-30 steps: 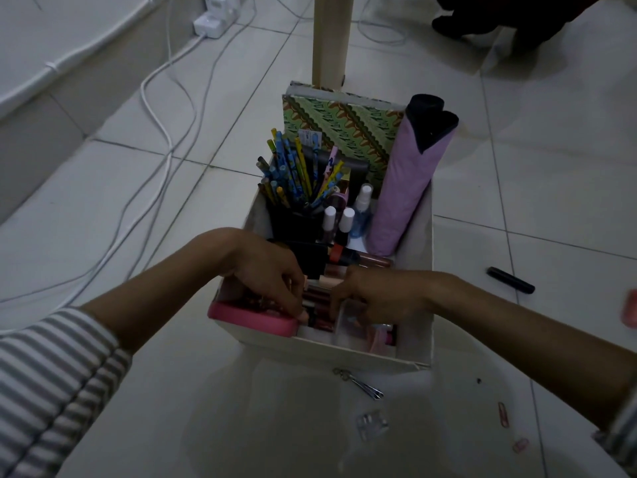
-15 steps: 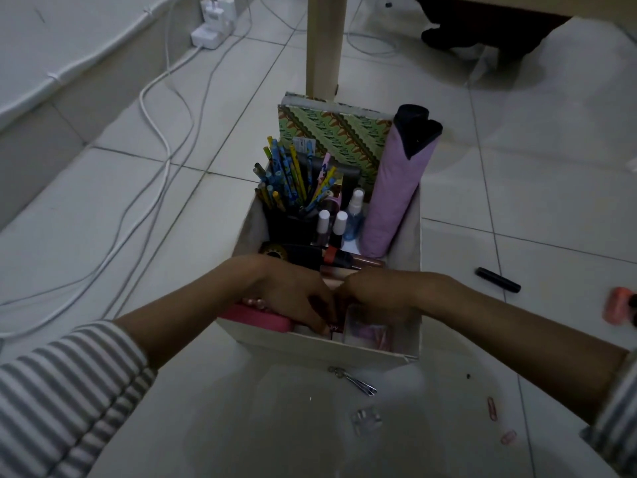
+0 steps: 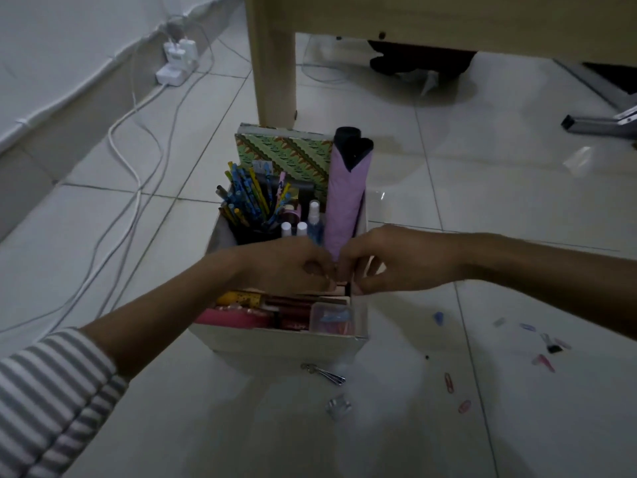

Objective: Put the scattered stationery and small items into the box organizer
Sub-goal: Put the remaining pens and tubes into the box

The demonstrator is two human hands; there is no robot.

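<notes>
While both hands meet over the middle of the box (image 3: 275, 336), the left hand (image 3: 286, 267) and the right hand (image 3: 396, 260) curl their fingers downward, fingertips almost touching. The knuckles hide what lies between them, so it cannot be told whether either hand pinches anything.

Just beyond the fingertips a purple roll (image 3: 346, 201) stands upright against the box's right wall. Beyond the left hand are white-capped bottles (image 3: 293, 229) and a dark cup of pencils (image 3: 248, 198), and behind those a green book (image 3: 293, 153) stands at the back. Below the hands, on the person's side, the front section holds a pink case (image 3: 234, 317) under the left wrist and a clear case (image 3: 331, 317) under the right hand's fingers, with reddish tubes (image 3: 293, 310) between the two.

Other small items lie on the floor (image 3: 517, 201), outside the box. Metal clips (image 3: 324, 372) sit just in front of it, nearer the person than either hand, with a clear piece (image 3: 339, 405) nearer still. Under the right forearm lie a blue piece (image 3: 438, 317) and two paper clips (image 3: 449, 382). Further right, well apart from the hands, are a black clip (image 3: 553, 347) and a pink clip (image 3: 544, 363).

A striped sleeve (image 3: 44, 391) covers the left arm. A table leg (image 3: 275, 60) stands behind the box, and cables (image 3: 138, 174) run far left of the left hand.
</notes>
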